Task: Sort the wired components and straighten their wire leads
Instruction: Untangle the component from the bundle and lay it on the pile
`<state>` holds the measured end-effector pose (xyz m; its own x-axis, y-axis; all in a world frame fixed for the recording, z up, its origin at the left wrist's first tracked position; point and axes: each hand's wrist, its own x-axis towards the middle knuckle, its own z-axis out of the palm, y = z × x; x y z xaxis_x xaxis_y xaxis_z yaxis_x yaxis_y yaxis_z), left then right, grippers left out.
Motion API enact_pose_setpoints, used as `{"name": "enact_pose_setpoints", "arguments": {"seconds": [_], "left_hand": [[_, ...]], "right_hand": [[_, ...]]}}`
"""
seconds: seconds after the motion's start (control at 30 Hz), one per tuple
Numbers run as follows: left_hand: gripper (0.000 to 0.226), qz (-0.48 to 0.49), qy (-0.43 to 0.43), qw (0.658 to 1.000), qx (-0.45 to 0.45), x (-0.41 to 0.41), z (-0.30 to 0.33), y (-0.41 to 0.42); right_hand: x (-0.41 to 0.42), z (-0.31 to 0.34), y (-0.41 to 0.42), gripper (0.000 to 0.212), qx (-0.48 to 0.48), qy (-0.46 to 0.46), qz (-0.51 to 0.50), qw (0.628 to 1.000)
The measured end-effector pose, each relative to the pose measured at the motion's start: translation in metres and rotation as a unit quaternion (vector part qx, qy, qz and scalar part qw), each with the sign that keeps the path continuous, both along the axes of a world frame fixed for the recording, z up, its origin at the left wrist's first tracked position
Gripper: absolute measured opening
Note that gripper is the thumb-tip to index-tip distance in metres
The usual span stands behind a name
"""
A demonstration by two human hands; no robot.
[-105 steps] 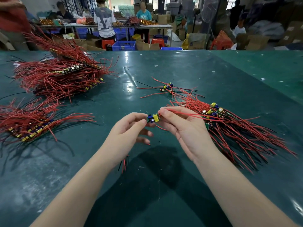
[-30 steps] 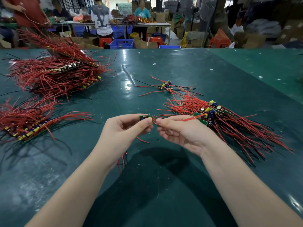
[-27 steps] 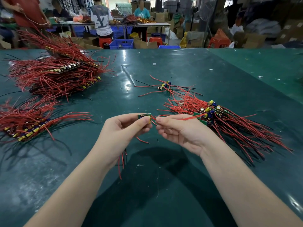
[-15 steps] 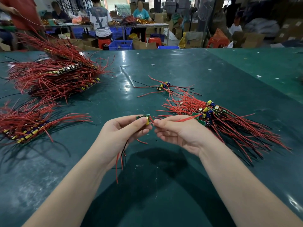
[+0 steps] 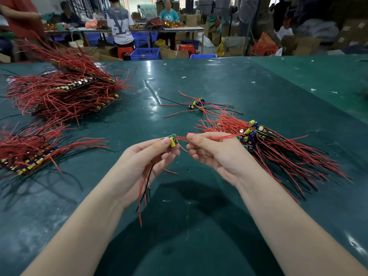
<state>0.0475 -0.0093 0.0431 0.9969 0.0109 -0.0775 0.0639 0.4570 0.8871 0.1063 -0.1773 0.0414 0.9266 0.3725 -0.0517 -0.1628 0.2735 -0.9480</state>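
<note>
Far left: sorted stacks of wired boards (image 5: 29,154), leads fanned out, well apart from the hands. Left hand (image 5: 139,166), above the green table (image 5: 199,226): thumb and forefinger pinch a small circuit board (image 5: 172,140) with a yellow component; other fingers curl loosely round red and black leads (image 5: 144,188) hanging below the palm. Right hand (image 5: 217,154): thumb and forefinger pinch one red lead (image 5: 217,137) just beside the board, remaining fingers curled under. Right: unsorted pile (image 5: 268,148) of wired boards, just beyond the right hand.

Step judged: straightening this lead. Advice: hold the board steady, draw the pinch outward along the wire with even pressure; pull in line with the lead so the solder joint takes no sideways load. Then repeat on the hanging leads.
</note>
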Motion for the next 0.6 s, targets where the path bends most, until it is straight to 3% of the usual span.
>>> {"name": "enact_pose_setpoints", "arguments": {"seconds": [0.27,0.43,0.6], "left_hand": [[0.015,0.039,0.077,0.99,-0.113,0.0037,0.0052,0.0041],[0.019,-0.023,0.084,0.993,-0.074,-0.0014,0.0044,0.0012],[0.06,-0.022,0.087,0.987,-0.13,0.0009,0.0043,0.008]], "right_hand": [[0.0025,0.0065,-0.0038,0.016,0.027,0.036,0.014,0.999],[0.002,0.0029,-0.0016,0.027,0.023,0.037,0.002,0.999],[0.0025,0.0038,-0.0011,0.028,0.037,0.022,0.008,0.999]]}}
